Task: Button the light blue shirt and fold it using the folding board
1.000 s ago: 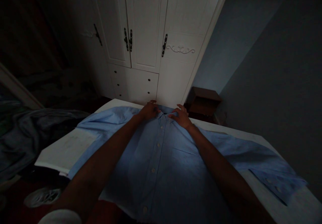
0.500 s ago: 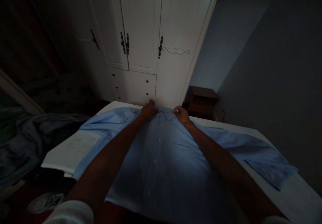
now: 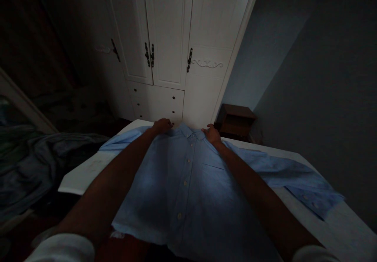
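Blue shirt point(image 3: 159, 175), buttoned front up: across white table point(image 3: 91, 168), hem past its near edge | Left hand point(image 3: 161, 126) at shoulder, right hand point(image 3: 213, 135) beside collar point(image 3: 186, 130), both at table's far edge; can't tell if pinching | Risk: uneven tugging could skew cloth.

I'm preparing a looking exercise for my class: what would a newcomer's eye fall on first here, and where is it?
Probably the light blue shirt, spread buttons-up across the white table in the middle, with the left hand and right hand on either side of its collar. Next, the tall white wardrobe with dark handles, beyond the table.
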Action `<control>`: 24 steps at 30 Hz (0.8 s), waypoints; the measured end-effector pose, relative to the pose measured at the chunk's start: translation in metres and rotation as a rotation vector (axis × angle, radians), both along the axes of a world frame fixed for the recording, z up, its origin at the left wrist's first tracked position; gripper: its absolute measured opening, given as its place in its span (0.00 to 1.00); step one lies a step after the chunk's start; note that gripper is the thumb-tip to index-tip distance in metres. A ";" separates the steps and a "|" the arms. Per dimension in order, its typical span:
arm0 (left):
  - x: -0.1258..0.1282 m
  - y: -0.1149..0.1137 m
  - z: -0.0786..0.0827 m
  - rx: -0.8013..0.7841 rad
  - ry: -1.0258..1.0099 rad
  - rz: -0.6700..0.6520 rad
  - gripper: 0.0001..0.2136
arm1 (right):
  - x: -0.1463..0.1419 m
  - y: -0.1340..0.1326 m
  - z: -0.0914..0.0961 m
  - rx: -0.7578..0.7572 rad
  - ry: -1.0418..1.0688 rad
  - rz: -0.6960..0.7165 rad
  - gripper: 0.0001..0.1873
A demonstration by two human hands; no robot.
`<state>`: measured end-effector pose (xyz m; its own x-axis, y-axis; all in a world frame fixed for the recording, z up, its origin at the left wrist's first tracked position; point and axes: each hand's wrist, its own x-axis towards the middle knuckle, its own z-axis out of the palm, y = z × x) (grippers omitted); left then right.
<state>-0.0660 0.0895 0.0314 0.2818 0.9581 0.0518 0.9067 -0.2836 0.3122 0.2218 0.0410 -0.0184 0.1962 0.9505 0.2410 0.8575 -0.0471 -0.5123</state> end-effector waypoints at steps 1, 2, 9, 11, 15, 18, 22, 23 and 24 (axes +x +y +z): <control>-0.013 0.000 0.004 -0.019 0.016 -0.023 0.14 | -0.001 -0.001 0.000 0.008 -0.004 0.002 0.21; -0.026 0.000 0.007 -0.035 0.028 -0.046 0.14 | -0.003 -0.002 0.001 0.019 -0.009 0.003 0.20; -0.082 -0.011 0.016 -0.149 0.078 -0.198 0.22 | 0.016 -0.014 0.019 0.029 -0.046 0.016 0.21; -0.088 -0.013 0.017 -0.170 0.029 -0.192 0.23 | 0.035 -0.022 0.026 -0.031 -0.047 0.075 0.19; -0.091 -0.010 0.019 -0.128 0.048 -0.163 0.21 | 0.076 -0.044 0.037 -0.180 -0.023 0.274 0.13; -0.085 -0.006 0.018 -0.085 0.136 -0.186 0.17 | 0.097 -0.058 0.036 -0.227 0.007 0.408 0.21; -0.079 -0.001 0.016 -0.042 0.123 -0.142 0.13 | 0.117 -0.065 0.033 -0.175 0.003 0.450 0.16; -0.080 -0.001 0.015 -0.027 0.107 -0.107 0.13 | 0.122 -0.065 0.032 -0.157 -0.003 0.418 0.14; -0.082 0.000 0.014 -0.014 0.094 -0.071 0.14 | 0.128 -0.065 0.032 -0.138 -0.008 0.379 0.12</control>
<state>-0.1476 0.0890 0.0456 0.3524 0.9358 0.0089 0.9098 -0.3448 0.2310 0.3494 -0.0240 0.0140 -0.1756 0.9788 0.1057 0.8316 0.2050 -0.5162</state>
